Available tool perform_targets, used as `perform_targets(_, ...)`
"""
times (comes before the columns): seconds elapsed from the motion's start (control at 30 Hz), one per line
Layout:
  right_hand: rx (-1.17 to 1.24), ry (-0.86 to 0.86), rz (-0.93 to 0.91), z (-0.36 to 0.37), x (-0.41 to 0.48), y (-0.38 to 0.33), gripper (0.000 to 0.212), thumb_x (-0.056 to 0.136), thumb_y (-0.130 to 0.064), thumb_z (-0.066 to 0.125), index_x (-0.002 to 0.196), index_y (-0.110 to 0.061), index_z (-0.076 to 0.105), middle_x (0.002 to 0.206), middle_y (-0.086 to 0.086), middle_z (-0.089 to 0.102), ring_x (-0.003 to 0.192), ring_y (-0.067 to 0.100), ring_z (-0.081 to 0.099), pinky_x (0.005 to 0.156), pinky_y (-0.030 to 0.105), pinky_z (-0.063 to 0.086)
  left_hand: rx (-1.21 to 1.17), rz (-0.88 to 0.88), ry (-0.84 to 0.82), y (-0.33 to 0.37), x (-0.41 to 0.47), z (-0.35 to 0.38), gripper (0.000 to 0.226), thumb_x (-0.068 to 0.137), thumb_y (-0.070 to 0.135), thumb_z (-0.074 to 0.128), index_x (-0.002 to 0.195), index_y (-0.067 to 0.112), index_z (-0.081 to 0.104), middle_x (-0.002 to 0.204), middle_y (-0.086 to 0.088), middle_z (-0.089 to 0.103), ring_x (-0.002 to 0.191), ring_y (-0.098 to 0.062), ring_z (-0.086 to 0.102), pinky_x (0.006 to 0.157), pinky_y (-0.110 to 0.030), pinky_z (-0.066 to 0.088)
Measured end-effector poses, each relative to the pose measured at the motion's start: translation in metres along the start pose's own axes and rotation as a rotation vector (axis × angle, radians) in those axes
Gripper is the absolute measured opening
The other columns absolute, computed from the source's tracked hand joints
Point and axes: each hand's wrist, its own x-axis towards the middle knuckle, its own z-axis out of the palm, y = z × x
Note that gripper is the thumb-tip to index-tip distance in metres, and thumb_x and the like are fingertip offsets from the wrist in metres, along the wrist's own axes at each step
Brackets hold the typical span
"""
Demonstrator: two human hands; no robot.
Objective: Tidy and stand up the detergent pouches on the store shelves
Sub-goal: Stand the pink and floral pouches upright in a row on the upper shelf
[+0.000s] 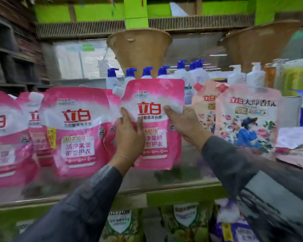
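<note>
So on my feed right now both hands are clamped on one pink plastic detergent pouch point(154, 95), held up in front of the shelf about dead centre of the view. It's upright, long axis running straight up and down, printed face toward the camera and the white spout cap poking out at its top left corner. It's bright pink with a white cloudy band across the middle, big red characters on that band, and a white label block lower down. It's a bit crinkled near the top but otherwise flat. The left hand point(128, 135) has the pouch's left side, back of the hand toward me, with digits lying over the front. The right hand point(184, 123) has the right edge with the thumb pressed on the front and the other fingers hidden behind. The hands are apart, one per side. I can't tell if the bottom edge is touching the shelf board point(182, 191) or hanging just above it, it's too blurry there. Just beside it on the left is a row of matching pink pouches point(75, 130), standing and leaning a little. On the right stands a pale floral pouch point(247, 119) with a blue figure on it. Behind are white pump bottles with blue tops point(182, 74), and a brown woven cone basket point(140, 48) hangs above. Green-patterned pouches point(185, 222) sit on the shelf below.
</note>
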Motion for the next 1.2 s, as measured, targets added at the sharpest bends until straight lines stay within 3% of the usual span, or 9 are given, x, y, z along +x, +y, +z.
perform_targets(0.1,0.018,0.042,0.003,0.014,0.002,0.0,0.027,0.089,-0.024,0.075,0.098,0.002,0.072,0.098,0.024,0.076,0.086,0.044,0.072,0.079,0.056,0.06,0.01,-0.011,-0.008,-0.015,0.005,-0.007,0.067,0.102,0.037,0.039,0.156,0.014,0.005,0.143,-0.013,0.038,0.132,-0.029,0.04,0.108,-0.04,0.034)
perform_targets(0.3,-0.218,-0.063,0.241,0.006,-0.022,0.022,0.05,0.068,-0.038,0.088,0.107,-0.019,0.064,0.097,0.002,0.078,0.087,0.025,0.076,0.083,0.051,0.062,0.065,0.036,-0.069,-0.029,0.005,-0.011,0.07,0.1,0.034,0.045,0.156,0.019,0.005,0.142,-0.012,0.037,0.124,-0.023,0.044,0.097,-0.03,0.039)
perform_targets(0.47,-0.245,-0.088,0.329,0.012,-0.039,0.044,0.106,0.035,-0.053,0.097,0.125,-0.035,0.044,0.116,-0.003,0.068,0.1,0.027,0.071,0.078,0.056,0.062,0.197,0.075,-0.086,-0.023,-0.01,-0.002,0.084,0.095,0.029,0.052,0.154,0.013,-0.005,0.159,-0.027,-0.01,0.148,-0.04,-0.004,0.12,-0.047,0.013)
perform_targets(0.6,-0.094,-0.143,0.295,0.018,-0.039,0.033,0.045,0.072,-0.021,0.089,0.106,-0.03,0.062,0.092,-0.005,0.076,0.08,0.018,0.074,0.058,0.036,0.062,0.356,0.245,-0.045,-0.013,-0.025,0.008,0.087,0.086,0.029,0.046,0.153,0.002,-0.003,0.156,-0.031,-0.017,0.146,-0.043,-0.017,0.121,-0.051,-0.005)
perform_targets(0.73,-0.085,-0.157,0.229,0.027,-0.039,0.032,0.012,0.089,-0.021,0.073,0.096,-0.027,0.066,0.098,0.005,0.076,0.09,0.029,0.073,0.075,0.042,0.062,0.351,0.356,-0.105,-0.001,-0.025,0.018,0.08,0.09,0.026,0.039,0.152,-0.001,-0.003,0.161,-0.022,-0.01,0.149,-0.033,-0.013,0.123,-0.043,-0.005)
perform_targets(0.87,-0.092,-0.159,0.241,0.021,-0.039,0.037,0.031,0.087,-0.013,0.075,0.104,-0.035,0.062,0.11,0.002,0.073,0.102,0.025,0.069,0.091,0.046,0.059,0.282,0.368,-0.189,0.003,-0.024,0.024,0.074,0.094,0.022,0.039,0.154,0.004,-0.002,0.162,-0.017,-0.004,0.151,-0.027,-0.008,0.124,-0.041,0.001)
perform_targets(1.0,-0.097,-0.183,0.281,-0.007,-0.047,0.024,0.058,0.086,-0.016,0.077,0.131,-0.034,0.047,0.104,-0.015,0.063,0.091,0.008,0.063,0.077,0.027,0.059,0.319,0.464,-0.149,0.007,-0.031,0.032,0.072,0.092,0.023,0.042,0.153,0.002,0.009,0.161,-0.023,0.006,0.15,-0.033,0.001,0.123,-0.042,0.004)
perform_targets(1.1,-0.248,-0.066,0.233,-0.038,-0.048,0.016,0.083,0.079,-0.028,0.084,0.149,-0.027,0.038,0.131,-0.001,0.055,0.118,0.02,0.056,0.1,0.041,0.053,0.362,0.543,-0.134,0.018,-0.037,0.045,0.073,0.092,0.025,0.044,0.153,0.002,0.011,0.161,-0.022,0.007,0.15,-0.032,0.001,0.121,-0.039,0.0)
perform_targets(1.2,-0.365,0.074,0.147,-0.063,-0.045,0.008,0.082,0.075,-0.032,0.085,0.145,-0.022,0.045,0.138,0.009,0.057,0.125,0.024,0.056,0.102,0.049,0.053,0.351,0.587,-0.166,0.036,-0.041,0.066,0.071,0.094,0.024,0.041,0.153,0.001,0.009,0.162,-0.02,0.005,0.151,-0.03,-0.002,0.123,-0.04,-0.001)
